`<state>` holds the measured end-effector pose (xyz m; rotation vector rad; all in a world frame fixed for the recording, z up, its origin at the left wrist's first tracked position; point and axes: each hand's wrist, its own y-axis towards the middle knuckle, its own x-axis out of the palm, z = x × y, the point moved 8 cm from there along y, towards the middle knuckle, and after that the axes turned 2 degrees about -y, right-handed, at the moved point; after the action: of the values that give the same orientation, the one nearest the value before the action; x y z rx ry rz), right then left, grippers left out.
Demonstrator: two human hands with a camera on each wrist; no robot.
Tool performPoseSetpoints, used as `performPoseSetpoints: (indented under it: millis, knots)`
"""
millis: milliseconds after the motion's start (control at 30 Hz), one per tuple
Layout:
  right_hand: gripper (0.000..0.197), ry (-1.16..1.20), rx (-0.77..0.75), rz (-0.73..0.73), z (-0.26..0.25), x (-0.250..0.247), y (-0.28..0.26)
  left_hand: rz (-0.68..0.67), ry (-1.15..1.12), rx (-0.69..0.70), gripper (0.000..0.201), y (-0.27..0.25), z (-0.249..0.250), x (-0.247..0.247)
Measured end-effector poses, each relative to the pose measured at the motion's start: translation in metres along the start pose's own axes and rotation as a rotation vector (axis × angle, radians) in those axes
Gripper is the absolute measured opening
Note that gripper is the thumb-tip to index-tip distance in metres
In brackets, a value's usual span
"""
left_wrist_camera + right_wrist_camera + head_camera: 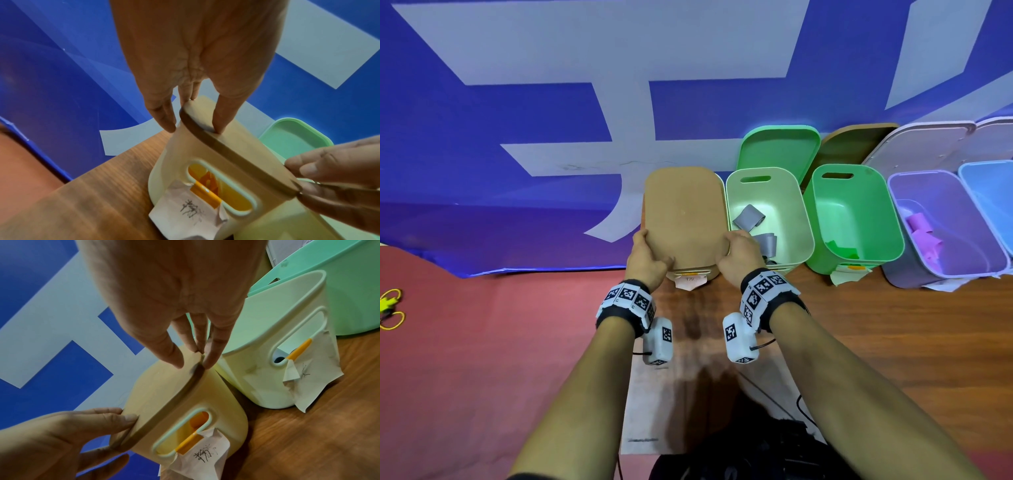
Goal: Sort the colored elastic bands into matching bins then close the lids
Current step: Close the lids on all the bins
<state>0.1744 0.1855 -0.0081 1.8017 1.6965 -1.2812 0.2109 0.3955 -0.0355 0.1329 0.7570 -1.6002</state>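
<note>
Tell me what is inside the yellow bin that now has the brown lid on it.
Through the handle slot of the yellow bin, something orange shows inside. The brown lid, held by the left hand and right hand, covers the rest.

Tan lid (685,212) lies on leftmost yellow bin (207,164).
</note>
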Motion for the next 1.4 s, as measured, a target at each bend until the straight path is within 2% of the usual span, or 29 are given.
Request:
performPoseSetpoints:
  millis: [333,500,633,800,933,1133,1267,1400]
  knots:
    - [0.036,0.027,0.017,0.022,0.004,-0.005,0.007,-0.016,0.001,0.017,0.080,0.006,0.003,0.003]
    - [0.025,0.017,0.019,-0.005,-0.002,-0.002,0.009,0.009,-0.021,0.001,0.085,0.011,0.000,-0.001]
    - [0.037,0.066,0.022,-0.002,-0.002,-0.002,0.012,0.007,-0.008,0.017,0.089,0.012,0.001,-0.002]
    - [0.037,0.139,0.001,0.060,-0.002,-0.008,0.012,0.015,0.022,0.053,0.092,0.015,0.009,-0.006]
    - [0.025,0.094,0.004,0.067,0.000,-0.008,0.016,-0.010,0.062,0.057,0.093,0.020,0.011,-0.004]
    - [0.030,-0.016,0.013,0.028,-0.002,-0.005,0.021,0.001,0.061,0.088,0.094,0.021,0.009,-0.005]
    - [0.045,-0.005,0.020,0.002,-0.004,-0.004,0.023,-0.002,0.055,0.082,0.096,0.021,0.005,-0.005]
    - [0.048,0.010,-0.002,0.013,-0.004,-0.005,0.024,-0.015,0.053,0.053,0.096,0.022,0.003,-0.005]
